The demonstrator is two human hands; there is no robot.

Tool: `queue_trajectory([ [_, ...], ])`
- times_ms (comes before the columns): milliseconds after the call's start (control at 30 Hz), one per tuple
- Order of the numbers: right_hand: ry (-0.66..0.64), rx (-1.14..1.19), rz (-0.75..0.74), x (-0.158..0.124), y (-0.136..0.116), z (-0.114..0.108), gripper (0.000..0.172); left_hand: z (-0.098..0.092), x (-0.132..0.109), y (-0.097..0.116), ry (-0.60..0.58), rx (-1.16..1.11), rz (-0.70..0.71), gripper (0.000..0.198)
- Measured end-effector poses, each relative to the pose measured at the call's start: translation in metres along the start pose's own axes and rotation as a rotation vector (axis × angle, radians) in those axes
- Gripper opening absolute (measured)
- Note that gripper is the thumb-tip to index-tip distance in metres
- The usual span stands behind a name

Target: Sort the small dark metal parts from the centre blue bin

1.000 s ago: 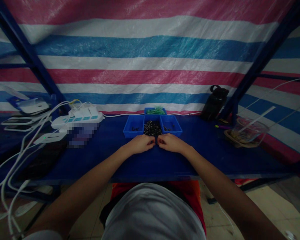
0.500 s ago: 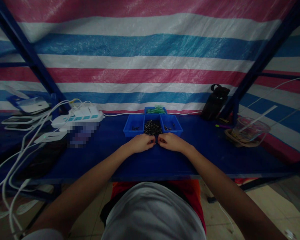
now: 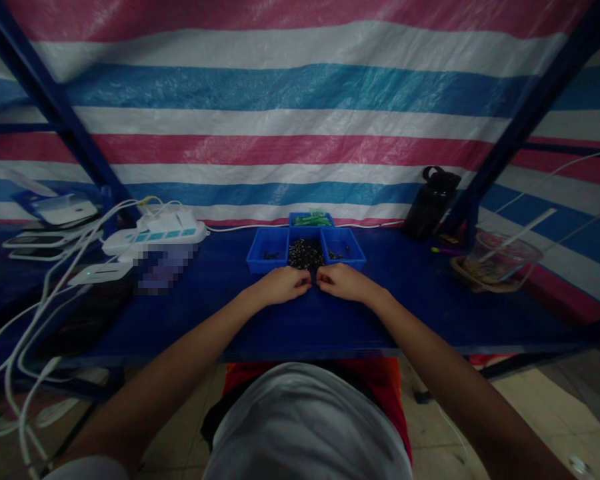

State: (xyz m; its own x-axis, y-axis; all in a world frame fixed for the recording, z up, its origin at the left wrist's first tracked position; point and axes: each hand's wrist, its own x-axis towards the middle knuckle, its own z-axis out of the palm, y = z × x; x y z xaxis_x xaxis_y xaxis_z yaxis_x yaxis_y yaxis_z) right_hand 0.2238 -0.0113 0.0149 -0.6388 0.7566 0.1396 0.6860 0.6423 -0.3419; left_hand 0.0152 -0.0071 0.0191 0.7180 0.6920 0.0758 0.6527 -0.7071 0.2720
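My left hand [image 3: 286,285] and my right hand [image 3: 344,282] face each other just in front of the middle blue bin. Their fingers are curled and pinched, a small gap apart; anything between the fingertips is too small to make out. A heap of small black and shiny parts [image 3: 305,254] fills the middle bin. To its left, a blue bin [image 3: 267,239] holds a few dark small pieces. The blue bin on the right [image 3: 348,239] has a few small parts near its left side. Behind them, another blue bin contains green pieces [image 3: 311,219].
On the blue table [image 3: 310,327], a white power strip [image 3: 155,237] with many cables lies left, beside phones and a dark flat object [image 3: 87,320]. A black bottle [image 3: 430,203] stands back right, near a clear plastic cup [image 3: 505,257]. Striped sheeting hangs behind.
Both hands stay almost in place in front of the middle bin, fingers still pinched. The view has shifted very slightly; nothing else visibly differs.
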Motion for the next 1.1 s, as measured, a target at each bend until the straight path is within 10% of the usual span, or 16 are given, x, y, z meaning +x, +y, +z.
queue_trajectory([
  [1100,-0.014,0.011,0.032,-0.0013,0.0020,-0.0037,0.011,-0.0025,0.0000,0.0016,-0.018,-0.011,-0.001,0.019],
])
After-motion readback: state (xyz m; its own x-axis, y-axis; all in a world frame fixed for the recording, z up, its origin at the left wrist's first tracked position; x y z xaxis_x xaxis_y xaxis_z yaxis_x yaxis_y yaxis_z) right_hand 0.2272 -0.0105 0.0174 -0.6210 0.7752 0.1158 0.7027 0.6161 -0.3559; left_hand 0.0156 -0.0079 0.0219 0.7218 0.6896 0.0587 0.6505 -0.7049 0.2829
